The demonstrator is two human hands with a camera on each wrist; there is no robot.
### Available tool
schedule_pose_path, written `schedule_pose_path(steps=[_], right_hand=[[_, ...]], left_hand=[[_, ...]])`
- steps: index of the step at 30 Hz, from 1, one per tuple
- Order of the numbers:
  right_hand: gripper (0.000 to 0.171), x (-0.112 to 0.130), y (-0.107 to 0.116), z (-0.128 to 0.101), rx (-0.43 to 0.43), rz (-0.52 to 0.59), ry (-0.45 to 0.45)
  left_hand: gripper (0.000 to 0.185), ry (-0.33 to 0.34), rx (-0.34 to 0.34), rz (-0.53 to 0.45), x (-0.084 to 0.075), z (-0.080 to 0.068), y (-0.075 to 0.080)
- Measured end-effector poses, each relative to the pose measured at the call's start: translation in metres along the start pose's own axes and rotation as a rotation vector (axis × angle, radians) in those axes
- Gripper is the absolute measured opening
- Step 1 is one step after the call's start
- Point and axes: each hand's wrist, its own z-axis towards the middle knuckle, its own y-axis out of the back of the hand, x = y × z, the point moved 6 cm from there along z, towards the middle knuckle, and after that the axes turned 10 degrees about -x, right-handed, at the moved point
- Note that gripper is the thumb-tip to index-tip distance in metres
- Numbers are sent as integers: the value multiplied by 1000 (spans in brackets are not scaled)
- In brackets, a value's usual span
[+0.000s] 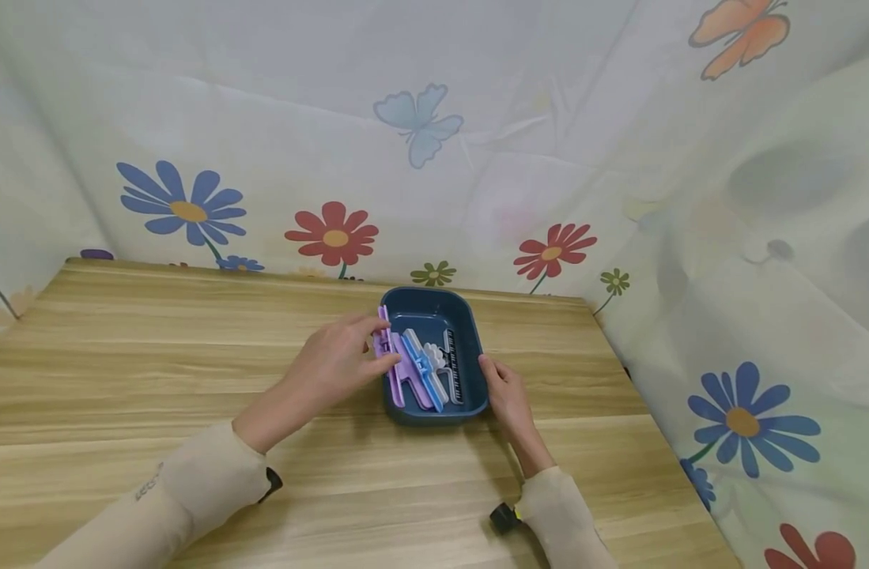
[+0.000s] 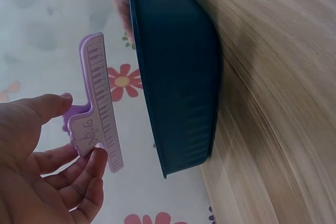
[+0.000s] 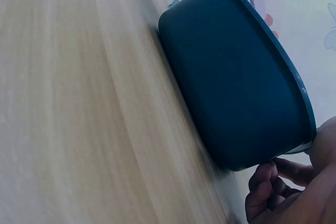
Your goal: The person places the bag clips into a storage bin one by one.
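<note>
A dark blue plastic basin (image 1: 427,304) stands on the wooden table. My left hand (image 1: 334,356) pinches a purple sheet-music clip (image 2: 86,132) between thumb and fingers, over the basin's left rim in the head view. Piano keys and lettering are printed on this clip, and the left wrist view shows it apart from the basin wall. Inside the basin lie another purple clip (image 1: 409,378), a blue clip (image 1: 423,363) and a white clip with black key marks (image 1: 454,375), partly overlapping. My right hand (image 1: 508,395) grips the basin's right rim, thumb on top and fingers curled beneath.
The wood-grain tabletop (image 1: 156,356) spreads around the basin. Behind and to the right hangs a pale cloth (image 1: 277,118) with printed flowers and butterflies. A small purple thing (image 1: 96,254) shows at the table's far left corner.
</note>
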Motion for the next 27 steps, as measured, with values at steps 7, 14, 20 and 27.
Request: schedule_pose_path(steps=[7,14,20,27], right_hand=[[45,1,0,1,3,4,-11],[45,-1,-1,3,8,24,-15],[45,-3,0,2,-2,9,-15],[44,-2,1,2,-4,-14,-13]], left_hand=[[57,-29,19,24,-8,10,-13],[56,-62,31,64,-10,20,-29],[55,-61,34,92,-11,26,-42],[55,-47,20,117,-11,27,-50]])
